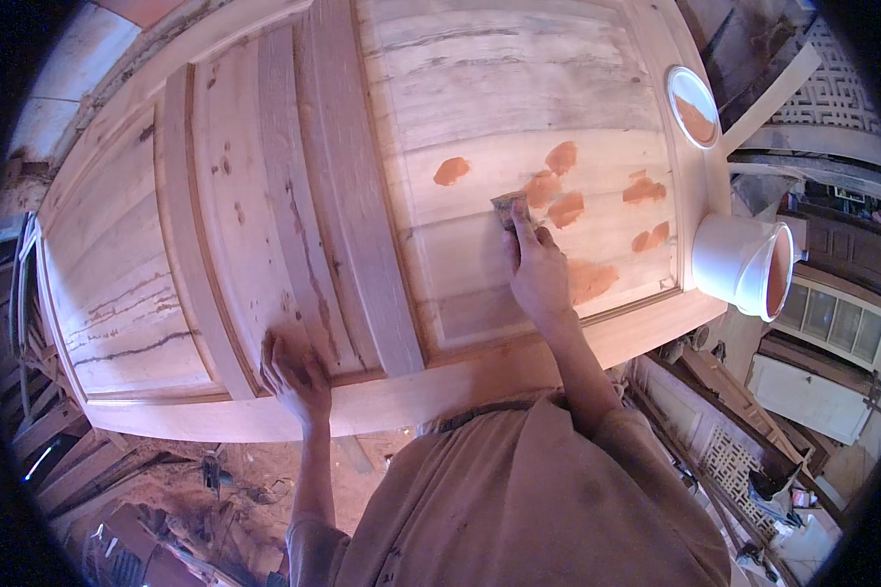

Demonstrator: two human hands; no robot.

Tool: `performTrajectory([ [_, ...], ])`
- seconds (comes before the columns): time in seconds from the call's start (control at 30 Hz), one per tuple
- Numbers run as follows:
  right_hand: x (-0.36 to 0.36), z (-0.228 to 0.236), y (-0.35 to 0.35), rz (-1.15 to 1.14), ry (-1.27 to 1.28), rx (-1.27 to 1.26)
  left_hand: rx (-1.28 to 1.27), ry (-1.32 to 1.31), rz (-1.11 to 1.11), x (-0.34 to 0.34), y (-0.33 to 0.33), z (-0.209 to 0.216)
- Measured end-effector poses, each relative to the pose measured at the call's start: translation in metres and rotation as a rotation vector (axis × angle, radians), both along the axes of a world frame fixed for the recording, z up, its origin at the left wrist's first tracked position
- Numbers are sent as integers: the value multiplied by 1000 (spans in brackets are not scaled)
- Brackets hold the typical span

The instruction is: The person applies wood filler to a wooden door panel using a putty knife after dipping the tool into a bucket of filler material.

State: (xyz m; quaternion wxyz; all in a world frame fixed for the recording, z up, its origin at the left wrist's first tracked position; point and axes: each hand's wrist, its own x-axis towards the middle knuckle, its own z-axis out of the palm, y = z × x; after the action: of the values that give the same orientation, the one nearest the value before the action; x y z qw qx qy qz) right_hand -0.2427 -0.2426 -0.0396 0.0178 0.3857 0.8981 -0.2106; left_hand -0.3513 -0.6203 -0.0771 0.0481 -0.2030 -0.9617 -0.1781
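A large bare wooden door (343, 196) lies flat in front of me. My right hand (533, 269) presses a small putty knife (509, 208) onto its right panel, among several orange-brown filler patches (563, 207). My left hand (294, 374) rests flat on the door's near edge, fingers spread, holding nothing.
A white bucket (739, 262) of orange filler stands on the door's right edge, and a white lid (693, 106) with filler on it lies farther along. Wood pieces, lattice panels and cabinets crowd the floor on the right. Planks and sawdust lie at lower left.
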Motion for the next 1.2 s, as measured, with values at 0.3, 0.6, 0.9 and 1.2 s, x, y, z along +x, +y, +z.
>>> performTrajectory([
  [0.3,11,2,14,-16,103,33,-28,21,-28,-1,-1,1],
  [0.6,36,11,10,47,72,-61,-17,3,21,1,-2,-1],
  [0.9,24,18,13,-32,-92,-17,12,11,14,0,0,-3],
  [1.2,24,1,35,-75,-60,52,10,-2,18,0,2,-4],
])
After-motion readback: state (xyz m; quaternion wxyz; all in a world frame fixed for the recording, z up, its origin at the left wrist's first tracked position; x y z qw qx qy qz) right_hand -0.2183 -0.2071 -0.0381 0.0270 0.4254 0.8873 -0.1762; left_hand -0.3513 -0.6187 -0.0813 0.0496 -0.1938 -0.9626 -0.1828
